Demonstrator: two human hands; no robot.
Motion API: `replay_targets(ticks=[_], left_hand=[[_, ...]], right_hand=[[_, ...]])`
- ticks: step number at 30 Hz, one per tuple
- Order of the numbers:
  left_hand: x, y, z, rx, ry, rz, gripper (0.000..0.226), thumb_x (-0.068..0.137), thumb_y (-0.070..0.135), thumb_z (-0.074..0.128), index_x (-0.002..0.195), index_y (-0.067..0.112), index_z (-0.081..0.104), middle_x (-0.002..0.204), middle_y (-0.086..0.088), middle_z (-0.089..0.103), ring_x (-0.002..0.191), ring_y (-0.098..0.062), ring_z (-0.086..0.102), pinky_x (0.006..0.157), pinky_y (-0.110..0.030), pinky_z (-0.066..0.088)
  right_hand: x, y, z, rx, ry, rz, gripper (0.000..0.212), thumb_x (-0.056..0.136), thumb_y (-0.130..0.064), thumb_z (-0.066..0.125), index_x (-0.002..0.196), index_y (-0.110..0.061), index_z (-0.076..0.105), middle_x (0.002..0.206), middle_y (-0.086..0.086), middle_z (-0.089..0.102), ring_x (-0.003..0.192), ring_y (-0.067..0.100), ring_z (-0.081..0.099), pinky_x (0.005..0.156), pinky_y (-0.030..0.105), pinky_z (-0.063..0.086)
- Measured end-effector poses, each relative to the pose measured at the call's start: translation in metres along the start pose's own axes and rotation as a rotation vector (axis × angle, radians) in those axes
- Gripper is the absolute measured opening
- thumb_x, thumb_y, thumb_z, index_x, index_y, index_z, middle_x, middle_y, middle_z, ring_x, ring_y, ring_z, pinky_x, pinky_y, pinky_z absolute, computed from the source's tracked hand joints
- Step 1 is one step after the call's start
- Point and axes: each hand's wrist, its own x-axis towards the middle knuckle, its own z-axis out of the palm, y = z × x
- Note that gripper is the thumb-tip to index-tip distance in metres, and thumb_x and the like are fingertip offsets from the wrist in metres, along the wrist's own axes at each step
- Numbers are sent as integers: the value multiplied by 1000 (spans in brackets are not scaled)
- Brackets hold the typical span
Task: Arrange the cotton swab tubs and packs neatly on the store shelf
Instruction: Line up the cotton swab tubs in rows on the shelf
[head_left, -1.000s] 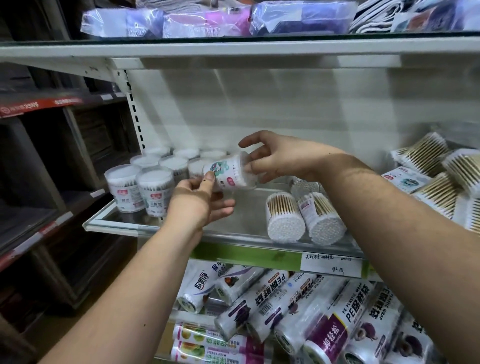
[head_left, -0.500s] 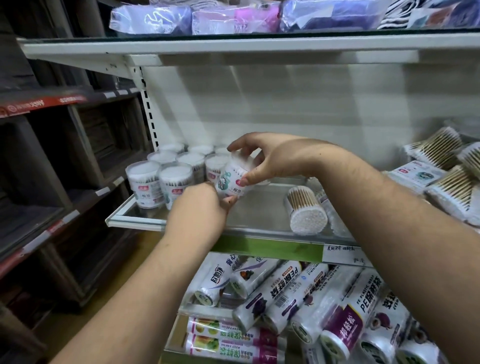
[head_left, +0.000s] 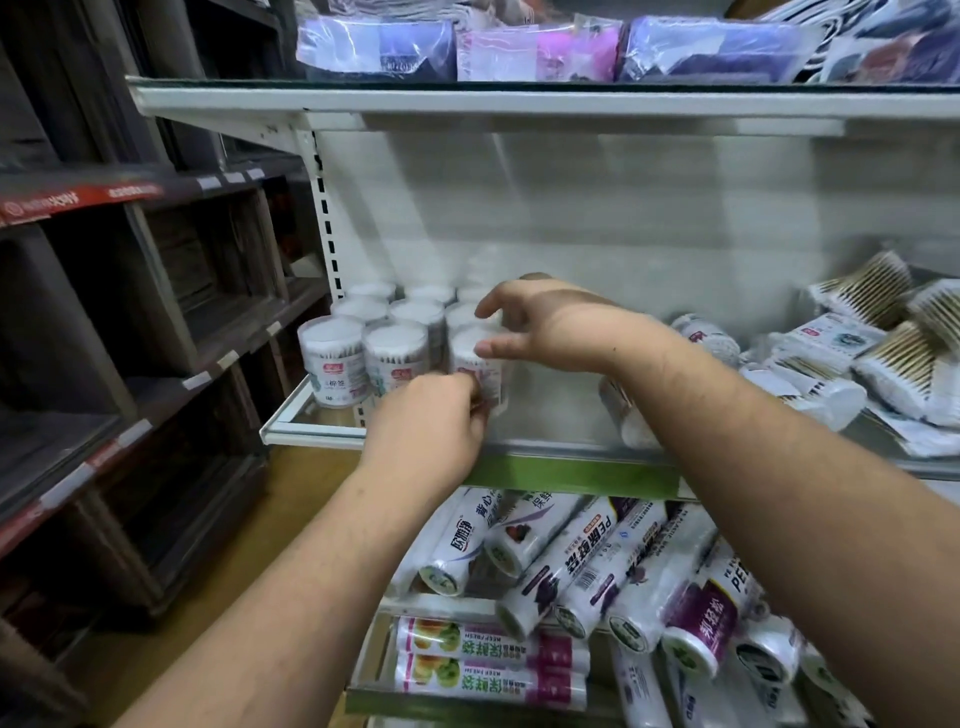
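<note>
left hand (head_left: 434, 415) fingers curled against the lower front of an upright cotton swab tub (head_left: 480, 364), pinching it near the label; exact finger lie blurred. right hand (head_left: 540, 325) sits above and just right of that tub, thumb and fingers spread apart, fingertips (head_left: 485, 348) touching the tub's top rim, not wrapped round it. the tub stands on the glass shelf (head_left: 311, 423) right between the two hands, at the front edge, touching the right end of a block of upright tubs (head_left: 374, 332) that runs left of and behind the hands in rows. more tubs lie on their sides under and beyond the right forearm: one tipped tub (head_left: 626, 415) just below the right wrist, another (head_left: 706, 335) further right. well right of the right hand, a loose pile of cotton swab packs (head_left: 883, 343), wooden-stick ends showing, overlapping and tilted. below both forearms, lower shelf holds plastic wrap rolls (head_left: 587, 561) lying jumbled, with boxed keep-fresh packs (head_left: 488, 654) stacked flat beneath them. above the hands, upper shelf carries folded goods in clear bags (head_left: 540, 49). dark wooden racks (head_left: 130, 322) well left of the left hand
</note>
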Motion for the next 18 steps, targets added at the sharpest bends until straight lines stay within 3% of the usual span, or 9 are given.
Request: replay_targets(ticks=[3, 5, 8, 12, 18], left_hand=[[-2, 0, 0, -28, -23, 64, 24, 92, 33, 49, 105, 22, 66, 103, -4, 68, 97, -29, 62, 75, -38, 51], [-3, 2, 2, -53, -44, 89, 22, 93, 30, 49, 104, 21, 66, 102, -6, 68, 98, -30, 62, 76, -38, 51], [-5, 8, 5, -92, -63, 117, 25, 93, 27, 47, 110, 19, 66, 107, -7, 67, 103, -31, 62, 83, -41, 52], [-6, 14, 9, -111, -82, 167, 31, 94, 27, 46, 118, 22, 65, 115, -6, 67, 108, -30, 60, 89, -40, 50], [-4, 13, 10, -156, -123, 178, 34, 94, 28, 47, 125, 25, 61, 121, -5, 64, 113, -26, 58, 92, -36, 47]], right_hand=[[-14, 8, -15, 23, 25, 104, 33, 90, -44, 65, 122, -34, 61, 108, -13, 56, 103, 10, 59, 81, 20, 38], [-23, 15, -21, 21, 39, 156, 26, 94, -38, 62, 118, -32, 64, 102, -13, 63, 101, 11, 62, 84, 22, 44], [-32, 17, -15, -34, 13, 177, 27, 96, -33, 59, 122, -32, 64, 115, -8, 68, 106, 13, 62, 92, 23, 46], [-34, 8, 5, -120, -17, 95, 34, 98, -28, 55, 132, -30, 59, 131, -7, 62, 117, 14, 58, 85, 15, 35], [-32, 4, 15, -94, -63, 97, 39, 98, -17, 50, 135, -23, 57, 136, -3, 60, 121, 16, 57, 99, 20, 39]])
